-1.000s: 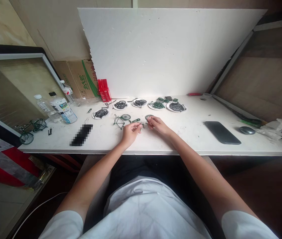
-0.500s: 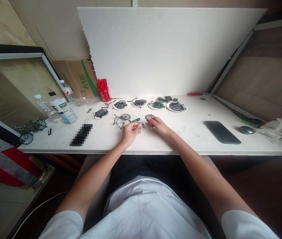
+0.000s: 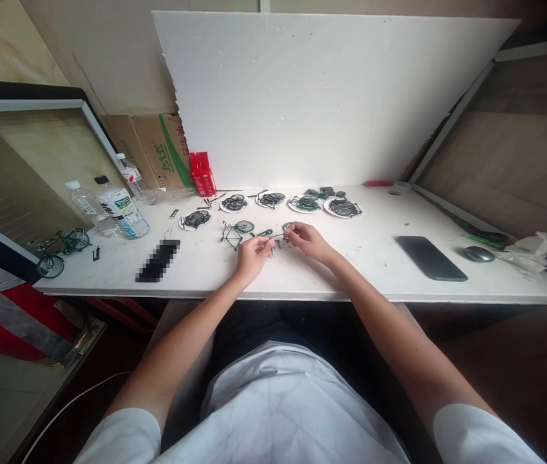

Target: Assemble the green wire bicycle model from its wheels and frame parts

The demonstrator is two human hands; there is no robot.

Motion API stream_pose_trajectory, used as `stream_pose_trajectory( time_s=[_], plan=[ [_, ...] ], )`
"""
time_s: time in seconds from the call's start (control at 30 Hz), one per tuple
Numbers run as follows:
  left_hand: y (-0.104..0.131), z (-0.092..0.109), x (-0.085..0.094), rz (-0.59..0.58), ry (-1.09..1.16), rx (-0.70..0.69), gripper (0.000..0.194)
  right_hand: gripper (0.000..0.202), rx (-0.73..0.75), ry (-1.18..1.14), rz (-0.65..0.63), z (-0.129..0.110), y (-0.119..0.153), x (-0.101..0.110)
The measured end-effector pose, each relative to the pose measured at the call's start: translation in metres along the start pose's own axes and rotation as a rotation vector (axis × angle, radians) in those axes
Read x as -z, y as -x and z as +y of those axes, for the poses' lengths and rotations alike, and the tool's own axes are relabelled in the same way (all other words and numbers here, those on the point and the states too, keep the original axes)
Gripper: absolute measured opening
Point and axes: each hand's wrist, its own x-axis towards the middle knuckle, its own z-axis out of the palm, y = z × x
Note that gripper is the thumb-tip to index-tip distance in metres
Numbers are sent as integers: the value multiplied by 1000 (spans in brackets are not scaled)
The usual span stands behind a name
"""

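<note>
Near the middle of the white table's front, my left hand point(image 3: 254, 255) is closed in a pinch on a small part too tiny to make out. My right hand point(image 3: 308, 240) pinches too, close to its right, on something thin that I cannot identify. Just behind my left hand lie a green bicycle frame with a wheel point(image 3: 231, 235) and a small dark green part point(image 3: 265, 232). Another wheel point(image 3: 287, 227) is partly hidden by my right fingers.
White plates of small parts, such as black wheels point(image 3: 196, 220) and green frames point(image 3: 305, 203), line the back. Bottles point(image 3: 125, 209) and a finished toy bicycle point(image 3: 63, 250) are at left. A phone point(image 3: 430, 258) and mouse point(image 3: 479, 254) lie right.
My right hand has shifted very slightly, its fingers a little higher over the wheel. My left hand stays almost in place, and the camera view has moved a touch.
</note>
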Motion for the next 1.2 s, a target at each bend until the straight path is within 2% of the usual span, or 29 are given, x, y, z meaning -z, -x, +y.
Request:
stream_pose_trajectory(
  time_s=[0.33, 0.5, 0.63, 0.93, 1.03, 1.2],
  plan=[
    [-1, -3, 0, 15, 13, 3, 38, 48, 28, 13, 14, 4, 0, -1],
    [-1, -5, 0, 9, 1, -11, 40, 60, 30, 84, 22, 1, 0, -5],
    [0, -3, 0, 7, -10, -9, 39, 63, -13, 116, 11, 1, 1, -8],
    [1, -3, 0, 2, -34, -11, 35, 25, -21, -105, -30, 1, 4, -11],
    [0, -5, 0, -1, -34, -19, 35, 30, -39, -109, -37, 1, 4, -10],
    [0, -6, -1, 5, -33, -28, 35, 54, -29, -4, -25, 2, 2, -8]
  ],
)
